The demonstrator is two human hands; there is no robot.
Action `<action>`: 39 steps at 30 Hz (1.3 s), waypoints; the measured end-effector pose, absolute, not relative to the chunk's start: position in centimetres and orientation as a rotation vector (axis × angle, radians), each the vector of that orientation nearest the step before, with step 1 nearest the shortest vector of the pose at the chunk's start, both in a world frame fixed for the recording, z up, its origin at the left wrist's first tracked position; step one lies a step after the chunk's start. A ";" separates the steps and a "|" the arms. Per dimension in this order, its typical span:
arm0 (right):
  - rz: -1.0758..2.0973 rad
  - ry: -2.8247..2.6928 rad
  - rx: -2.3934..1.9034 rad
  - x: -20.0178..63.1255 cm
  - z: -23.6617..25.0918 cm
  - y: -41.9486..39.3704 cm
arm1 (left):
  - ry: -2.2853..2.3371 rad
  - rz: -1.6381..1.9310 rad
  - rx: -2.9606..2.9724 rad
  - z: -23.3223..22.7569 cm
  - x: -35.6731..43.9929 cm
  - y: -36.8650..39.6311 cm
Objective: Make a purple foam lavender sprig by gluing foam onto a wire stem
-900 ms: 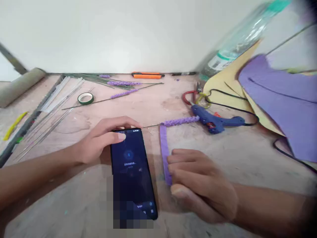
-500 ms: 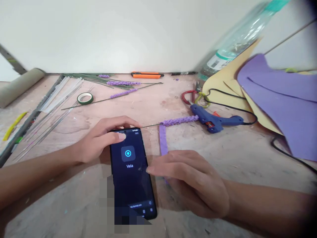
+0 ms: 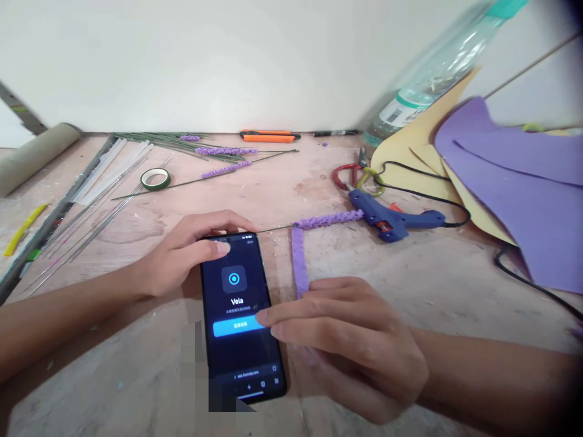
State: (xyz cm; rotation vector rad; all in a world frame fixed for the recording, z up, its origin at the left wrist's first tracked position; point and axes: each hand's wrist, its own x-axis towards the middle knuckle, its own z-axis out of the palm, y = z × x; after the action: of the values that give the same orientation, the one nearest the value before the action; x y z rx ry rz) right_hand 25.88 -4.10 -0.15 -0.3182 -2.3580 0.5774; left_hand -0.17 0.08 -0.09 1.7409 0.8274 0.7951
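- Phone [image 3: 240, 315] lies flat, screen up and lit, on the wooden tabletop [image 3: 282, 188], near the front edge and just left of centre. A blue button shows on the screen.
- Left hand [image 3: 191, 252] rests at the phone's top left corner, fingers loosely curved over the top edge and thumb on the upper screen margin; likely there to steady the phone against sliding. No closed grasp, just a light pin.
- Right hand [image 3: 346, 334] lies palm down just right of the phone, fingers stretched out together, fingertips reaching the right end of the blue button. It holds nothing.
- Purple foam strip [image 3: 299, 261] runs away from under the right hand, just beside the phone's right edge; its near end is hidden by the fingers. It meets a purple flower spike on a wire [image 3: 328, 220] at the far end.
- Blue glue gun [image 3: 392, 217] lies on its side beyond the spike, cord [image 3: 460, 209] looping right toward the foam sheets [image 3: 523, 200]. Red-handled scissors [image 3: 348, 176] sit just behind it.
- Open room: bare wood between phone and glue gun, and left of the left forearm.
- Left side is crowded: thin wires [image 3: 91, 212], green tape roll [image 3: 155, 178], finished lavender stems [image 3: 223, 158].
- Far edge, at the wall: orange utility knife [image 3: 268, 137], plastic bottle [image 3: 437, 67] leaning at the right.
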 end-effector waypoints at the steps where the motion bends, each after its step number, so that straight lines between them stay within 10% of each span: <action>1: 0.572 -2.344 -0.340 26.0 0.0 -4.2 | 0.826 0.792 1.743 -0.1 -0.2 0.1; 39: 0.634 -2.312 -0.391 25.9 0.0 -4.0 | 0.752 0.722 1.705 -0.1 -0.4 0.0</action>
State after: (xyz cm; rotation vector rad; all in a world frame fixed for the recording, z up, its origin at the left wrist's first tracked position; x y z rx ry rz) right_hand 25.94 -4.01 0.03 -0.3912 -2.3120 0.6340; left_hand -0.42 -0.02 -0.06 1.7051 0.7521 0.7223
